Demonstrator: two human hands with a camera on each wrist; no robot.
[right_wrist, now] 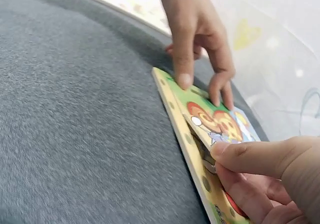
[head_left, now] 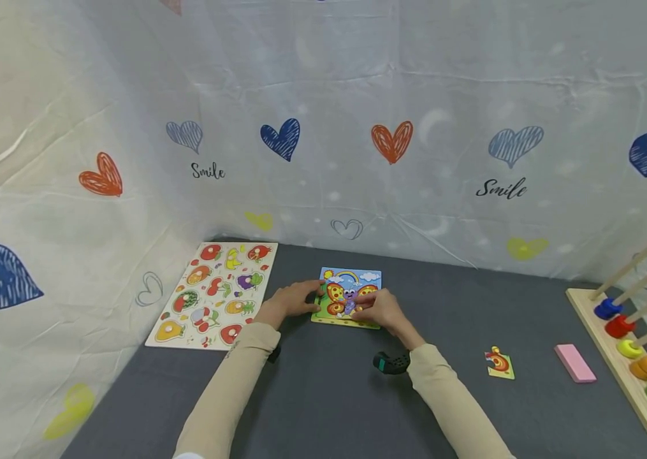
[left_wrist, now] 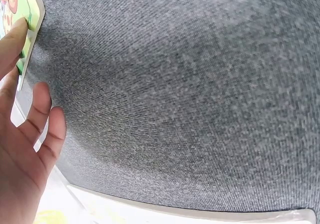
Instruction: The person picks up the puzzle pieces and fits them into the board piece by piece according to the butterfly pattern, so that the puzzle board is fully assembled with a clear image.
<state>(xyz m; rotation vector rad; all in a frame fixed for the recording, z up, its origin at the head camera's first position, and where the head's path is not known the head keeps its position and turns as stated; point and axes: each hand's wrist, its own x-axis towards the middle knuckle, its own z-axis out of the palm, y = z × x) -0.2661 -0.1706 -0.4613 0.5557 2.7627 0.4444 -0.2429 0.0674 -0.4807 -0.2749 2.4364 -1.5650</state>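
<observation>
A square butterfly jigsaw puzzle (head_left: 331,320) lies on the dark cloth between both hands. With thumb and fingers my right hand (head_left: 382,309) pinches a puzzle piece (right_wrist: 204,132); one edge of it is tilted up above the board, and a gap shows beneath. My left hand (head_left: 290,299) rests its thumb and fingertips on the puzzle's left side, its other fingers loosely bent in the left wrist view. Off to the right lies a loose puzzle piece (head_left: 500,364) with an orange and red wing pattern. My right fingers hide part of the board.
A fruit puzzle board (head_left: 190,341) lies left of my left hand. On the right are a pink block (head_left: 575,363) and a wooden peg rack (head_left: 604,328) with coloured rings. A white curtain (head_left: 334,185) with printed hearts hangs behind the table.
</observation>
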